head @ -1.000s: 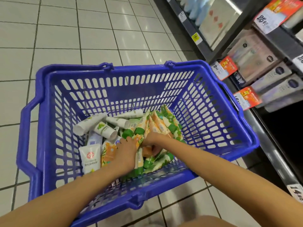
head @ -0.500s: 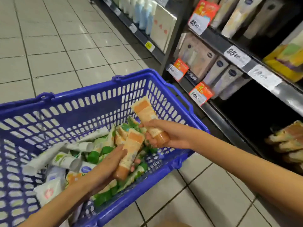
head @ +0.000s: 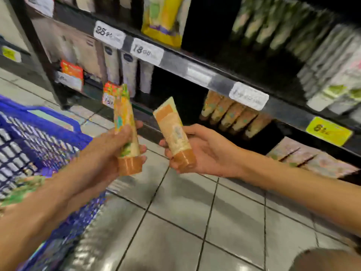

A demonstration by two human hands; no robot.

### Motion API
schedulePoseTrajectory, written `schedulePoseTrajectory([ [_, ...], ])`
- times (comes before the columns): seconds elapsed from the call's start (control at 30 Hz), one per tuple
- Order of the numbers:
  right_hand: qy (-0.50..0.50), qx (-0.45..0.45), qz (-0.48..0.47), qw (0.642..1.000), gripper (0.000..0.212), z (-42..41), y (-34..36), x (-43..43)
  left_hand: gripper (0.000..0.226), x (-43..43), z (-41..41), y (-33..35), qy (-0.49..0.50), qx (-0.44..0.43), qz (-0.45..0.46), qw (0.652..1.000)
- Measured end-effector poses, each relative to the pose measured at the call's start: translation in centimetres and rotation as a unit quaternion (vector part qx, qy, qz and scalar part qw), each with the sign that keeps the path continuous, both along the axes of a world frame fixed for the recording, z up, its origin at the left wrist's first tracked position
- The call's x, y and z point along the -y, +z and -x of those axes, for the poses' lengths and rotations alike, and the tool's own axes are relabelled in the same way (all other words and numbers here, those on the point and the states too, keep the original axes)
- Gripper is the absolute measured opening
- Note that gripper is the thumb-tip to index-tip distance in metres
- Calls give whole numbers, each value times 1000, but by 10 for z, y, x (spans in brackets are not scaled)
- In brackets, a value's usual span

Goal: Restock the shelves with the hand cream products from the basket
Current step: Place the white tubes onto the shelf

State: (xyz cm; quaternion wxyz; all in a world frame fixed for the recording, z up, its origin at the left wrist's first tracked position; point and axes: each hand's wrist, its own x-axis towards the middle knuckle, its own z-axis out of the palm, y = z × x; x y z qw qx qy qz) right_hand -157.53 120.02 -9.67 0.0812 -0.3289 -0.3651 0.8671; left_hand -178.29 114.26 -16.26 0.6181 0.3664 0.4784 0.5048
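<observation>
Grey tiled floor (head: 195, 222) fills the foreground, with the blue basket (head: 48, 133) at its left edge. Above the tiles, the left hand (head: 109, 151) wraps its fingers round an orange-capped tube (head: 125, 122), cap down. Just beside it, the right hand (head: 207, 151) grips a second tube (head: 173, 132) likewise. Beyond, matching tubes (head: 232, 116) lie on the dark shelf (head: 195, 73). Half a second ago both held tubes were over the basket; now they are clear of it, nearer the shelf.

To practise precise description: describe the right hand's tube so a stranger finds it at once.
Before the dark shelves, two hands hold tubes over the floor. The right hand's tube is plain pale orange; the left hand's tube bears green patches.
</observation>
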Motion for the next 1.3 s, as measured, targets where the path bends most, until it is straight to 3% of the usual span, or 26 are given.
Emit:
schedulePoseTrajectory([
  [0.07, -78, 8, -5, 997, 36, -28, -24, 2, 34, -7, -36, -7, 0, 70, 19, 997],
  [0.2, -262, -29, -8, 965, 32, -67, -86, 6, 30, -20, -108, -28, -49, 26, 63, 996],
  [0.43, -367, -55, 15, 928, 22, -80, -114, -25, 11, -58, -117, -24, -50, 41, 127, 990],
  [0.53, -359, -31, -55, 931, 23, -78, -111, -52, 41, -67, -91, -18, -90, 6, 90, 992],
  [0.63, -273, 52, -210, 937, 43, -81, -118, -65, 48, -94, -70, -28, -121, -71, 60, 988],
  [0.7, -235, 119, -306, 915, 47, -84, -123, -69, 39, -126, -74, -38, -125, -129, 11, 984],
  [0.8, -252, 185, -374, 873, 42, -86, -127, -80, 29, -170, -95, -50, -59, -200, -79, 975],
  [1.0, -365, 307, -489, 730, 37, -87, -126, -107, 35, -206, -123, -61, -84, -243, -172, 951],
  [1.07, -386, 321, -507, 700, 38, -87, -133, -110, 38, -211, -128, -70, -92, -238, -185, 949],
  [1.13, -400, 318, -519, 685, 38, -85, -143, -113, 40, -213, -134, -79, -101, -249, -194, 944],
  [1.3, -420, 304, -511, 686, 41, -74, -153, -128, 38, -218, -138, -91, -77, -258, -192, 944],
])
